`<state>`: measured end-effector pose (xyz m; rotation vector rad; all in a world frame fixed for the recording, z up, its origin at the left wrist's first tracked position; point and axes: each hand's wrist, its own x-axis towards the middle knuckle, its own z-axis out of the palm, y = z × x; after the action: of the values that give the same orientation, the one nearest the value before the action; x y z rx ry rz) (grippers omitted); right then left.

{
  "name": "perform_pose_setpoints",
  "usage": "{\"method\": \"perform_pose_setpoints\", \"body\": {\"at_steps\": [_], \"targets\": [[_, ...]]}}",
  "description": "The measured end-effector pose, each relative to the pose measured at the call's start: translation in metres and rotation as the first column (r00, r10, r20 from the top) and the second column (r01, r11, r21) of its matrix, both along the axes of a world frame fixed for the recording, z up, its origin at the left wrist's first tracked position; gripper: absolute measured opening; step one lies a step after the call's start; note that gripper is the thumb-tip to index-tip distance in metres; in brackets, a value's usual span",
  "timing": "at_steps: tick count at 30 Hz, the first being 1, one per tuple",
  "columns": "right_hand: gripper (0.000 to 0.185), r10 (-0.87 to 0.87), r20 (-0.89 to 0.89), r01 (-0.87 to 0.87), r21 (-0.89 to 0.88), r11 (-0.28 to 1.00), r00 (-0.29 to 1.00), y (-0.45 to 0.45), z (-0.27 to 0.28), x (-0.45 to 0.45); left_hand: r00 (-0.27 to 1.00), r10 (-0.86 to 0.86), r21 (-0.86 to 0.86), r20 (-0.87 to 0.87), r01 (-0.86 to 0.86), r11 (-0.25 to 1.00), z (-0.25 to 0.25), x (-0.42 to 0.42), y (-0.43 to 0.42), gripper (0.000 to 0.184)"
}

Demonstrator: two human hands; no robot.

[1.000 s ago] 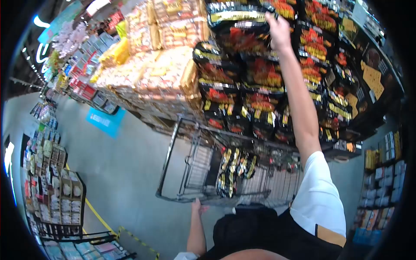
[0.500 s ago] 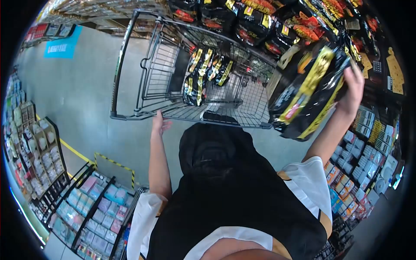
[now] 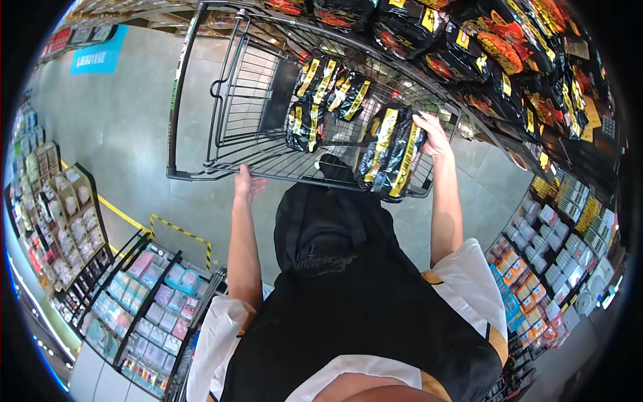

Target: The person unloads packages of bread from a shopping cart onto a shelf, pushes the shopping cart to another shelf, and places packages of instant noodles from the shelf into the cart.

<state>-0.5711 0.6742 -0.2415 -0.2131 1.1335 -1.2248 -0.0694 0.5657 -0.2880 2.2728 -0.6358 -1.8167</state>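
Note:
My right hand [image 3: 435, 136] grips the top right edge of a shiny black-and-yellow noodle pack [image 3: 387, 151], with its fingers bent over the side. The pack hangs tilted over the near right part of a wire shopping cart [image 3: 228, 169]. Deeper in the cart lie several similar noodle packs [image 3: 309, 124], standing close together. My left hand [image 3: 248, 182] is at the cart's near rim, thumb up and fingers loosely spread, nothing held in it. Whether it presses on the rim is hard to tell.
Shelves with many black packs [image 3: 495, 50] rise along the far right side of the cart. Racks of small goods [image 3: 556, 248] stand to the right. More display racks [image 3: 144, 308] are at the lower left, beside a yellow-black floor marking [image 3: 181, 228].
My right hand has brought the noodle pack left and away from the shelf, over the cart. The left hand has stayed at the rim.

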Motion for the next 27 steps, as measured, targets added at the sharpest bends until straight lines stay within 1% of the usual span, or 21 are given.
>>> {"method": "perform_pose_setpoints", "body": {"at_steps": [1, 2, 3, 4, 5, 7, 8, 9, 11, 12, 13, 15, 17, 18, 19, 21, 22, 23, 24, 26, 27], "targets": [[0.023, 0.002, 0.066, -0.002, 0.000, 1.000, 0.998, -0.008, -0.011, 0.002, 0.999, 0.037, 0.002, -0.015, -0.037, 0.999, 0.002, -0.003, 0.000, 0.047], [0.022, 0.004, 0.085, -0.007, 0.031, 0.999, 0.996, -0.011, -0.031, 0.002, 0.999, 0.052, 0.014, -0.013, -0.051, 0.999, 0.002, -0.002, 0.002, 0.047], [0.022, 0.008, 0.103, -0.014, 0.060, 0.998, 0.995, -0.017, -0.055, 0.000, 0.999, 0.020, 0.020, -0.032, -0.020, 1.000, -0.001, 0.001, 0.000, 0.048], [0.019, 0.010, 0.124, -0.022, 0.100, 0.995, 0.992, -0.027, -0.066, 0.004, 0.999, -0.008, 0.023, -0.051, 0.009, 1.000, -0.003, 0.003, -0.001, 0.049], [0.020, 0.042, 0.160, -0.063, 0.129, 0.990, 0.986, -0.034, -0.076, 0.006, 0.999, 0.013, 0.034, -0.046, -0.011, 0.999, -0.004, 0.006, 0.001, 0.049], [0.020, 0.048, 0.182, -0.082, 0.183, 0.980, 0.982, -0.046, -0.101, 0.018, 0.999, -0.035, 0.079, -0.039, 0.038, 0.996, -0.002, 0.006, -0.005, 0.053], [0.022, 0.074, 0.194, -0.116, 0.218, 0.969, 0.978, -0.045, -0.132, 0.019, 0.998, -0.059, 0.045, -0.024, 0.060, 0.997, 0.001, 0.006, -0.003, 0.056], [0.022, 0.012, 0.131, -0.059, 0.356, 0.932, 0.991, -0.048, -0.148, 0.028, 0.999, -0.038, 0.059, -0.020, 0.039, 0.997, 0.003, 0.005, -0.002, 0.056], [0.020, 0.098, 0.290, -0.177, 0.259, 0.950, 0.952, -0.058, -0.167, 0.042, 1.000, -0.010, 0.023, -0.006, 0.010, 1.000, 0.004, 0.002, -0.001, 0.055], [0.023, 0.084, 0.345, -0.203, 0.326, 0.923, 0.935, -0.059, -0.192, 0.048, 1.000, 0.012, 0.032, 0.001, -0.012, 0.999, 0.004, -0.001, -0.002, 0.053], [0.025, 0.058, 0.390, -0.219, 0.383, 0.897, 0.919, -0.065, -0.198, 0.055, 1.000, 0.029, 0.041, -0.001, -0.029, 0.999, 0.007, -0.005, -0.005, 0.053], [0.025, 0.049, 0.481, -0.263, 0.390, 0.883, 0.875, -0.069, -0.231, 0.057, 0.999, 0.004, 0.052, 0.041, -0.007, 0.999, 0.015, -0.010, -0.007, 0.050], [0.025, 0.046, 0.359, -0.219, 0.456, 0.862, 0.932, -0.073, -0.260, 0.063, 0.999, 0.004, 0.090, 0.043, -0.008, 0.996, 0.016, -0.011, -0.008, 0.049], [0.026, 0.009, 0.294, -0.161, 0.498, 0.852, 0.956, -0.076, -0.271, 0.065, 0.999, 0.003, 0.088, 0.055, -0.008, 0.996, 0.016, -0.011, -0.008, 0.049], [0.025, -0.009, 0.367, -0.203, 0.533, 0.821, 0.930, -0.079, -0.279, 0.062, 0.998, 0.002, 0.082, 0.064, -0.008, 0.997, 0.016, -0.013, -0.008, 0.049], [0.025, -0.012, 0.283, -0.130, 0.478, 0.869, 0.959, -0.083, -0.293, 0.076, 0.997, 0.001, 0.102, 0.074, -0.008, 0.995, 0.020, -0.016, -0.010, 0.048], [0.029, 0.001, 0.223, -0.112, 0.484, 0.868, 0.975, -0.089, -0.285, 0.083, 0.996, 0.006, 0.075, 0.085, -0.012, 0.997, 0.021, -0.019, -0.011, 0.048], [0.035, -0.001, 0.174, -0.093, 0.529, 0.844, 0.985, -0.088, -0.298, 0.083, 0.995, 0.008, 0.048, 0.095, -0.012, 0.999, 0.020, -0.020, -0.011, 0.047], [0.038, 0.014, 0.179, -0.105, 0.512, 0.853, 0.984, -0.088, -0.295, 0.083, 0.998, -0.027, 0.066, 0.059, 0.023, 0.998, 0.017, -0.014, -0.009, 0.052], [0.041, 0.038, 0.189, -0.128, 0.489, 0.863, 0.981, -0.095, -0.290, 0.083, 0.999, -0.008, 0.070, 0.052, 0.004, 0.998, 0.011, -0.010, -0.006, 0.051], [0.036, 0.055, 0.060, -0.076, 0.457, 0.886, 0.997, -0.096, -0.290, 0.085, 0.999, 0.003, 0.072, 0.043, -0.006, 0.997, 0.013, -0.010, -0.006, 0.051]]}}
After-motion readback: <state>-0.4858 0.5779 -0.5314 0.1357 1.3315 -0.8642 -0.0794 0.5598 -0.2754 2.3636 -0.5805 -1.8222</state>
